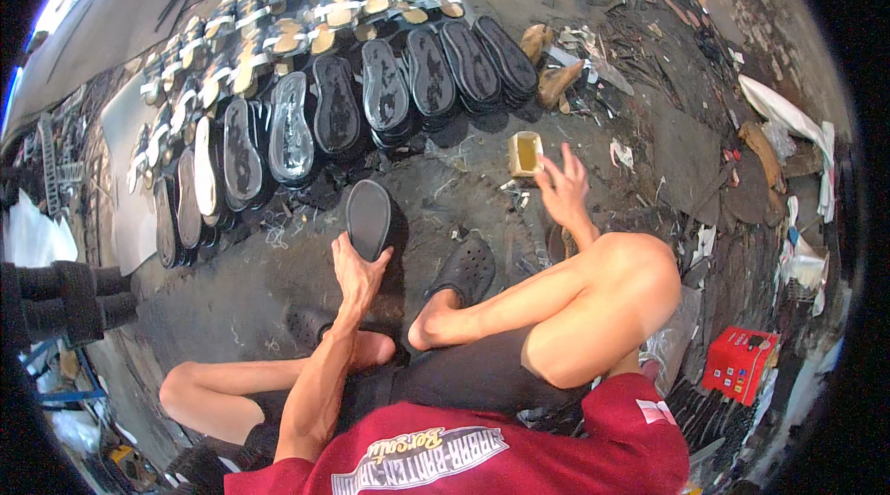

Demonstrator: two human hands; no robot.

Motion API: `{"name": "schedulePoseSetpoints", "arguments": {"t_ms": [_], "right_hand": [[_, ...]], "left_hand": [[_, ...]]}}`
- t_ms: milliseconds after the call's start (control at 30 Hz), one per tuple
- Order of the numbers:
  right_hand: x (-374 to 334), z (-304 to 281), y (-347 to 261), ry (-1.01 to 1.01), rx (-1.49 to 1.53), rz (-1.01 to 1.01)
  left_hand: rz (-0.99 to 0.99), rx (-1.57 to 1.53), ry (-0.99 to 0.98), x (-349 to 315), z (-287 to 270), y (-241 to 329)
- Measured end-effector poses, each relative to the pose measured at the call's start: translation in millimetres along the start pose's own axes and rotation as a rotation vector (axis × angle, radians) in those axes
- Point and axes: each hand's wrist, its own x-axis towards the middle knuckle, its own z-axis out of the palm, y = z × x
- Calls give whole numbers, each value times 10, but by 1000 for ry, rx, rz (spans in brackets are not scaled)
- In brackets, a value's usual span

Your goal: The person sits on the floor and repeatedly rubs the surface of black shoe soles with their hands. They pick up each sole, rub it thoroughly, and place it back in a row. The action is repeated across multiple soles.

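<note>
My left hand (358, 274) is closed round the heel end of a black shoe sole (369, 217), held tilted above the floor with its flat face showing. To the right, my right hand (564, 187) is beside a small cream tub (514, 158) holding a yellowish substance. Its fingers are spread, some bent toward the tub's rim, and no tool shows in them. Ahead of both hands, a curved row of stacked black soles (336, 106) crosses the floor. Several tops look wet and shiny, and one sole (206, 166) looks white.
Behind the stacks lie many sandals (324, 8) with pale straps and tan insoles. Wooden shoe lasts (559, 83) lie at the row's right end, near scraps. A black clog (466, 271) is on one foot between my hands. A red box (740, 365) stands right of my knee.
</note>
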Motion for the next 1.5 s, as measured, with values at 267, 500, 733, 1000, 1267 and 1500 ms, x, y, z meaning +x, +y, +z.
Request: {"name": "schedulePoseSetpoints", "arguments": {"t_ms": [267, 500, 733, 1000, 1267, 1500], "right_hand": [[444, 76, -482, -205, -43, 6], [234, 135, -74, 78, 251, 156], [20, -138, -164, -293, 1052, 558], [701, -2304, -756, -389, 1763, 269], [750, -3125, -2163, -488, 1831, -214], [139, -2414, -3459, -459, 1721, -256]], "left_hand": [[-107, -273, 134, -165, -861, 413], [-478, -1126, -182, -342, -1303, 407], [-433, -1480, -303, -281, -1271, 502], [-468, -1743, -334, 4, -1632, 1191], [-224, -1876, -501, 106, -2076, 2019], [-87, -1826, -461, 193, -2299, 2287]]}}
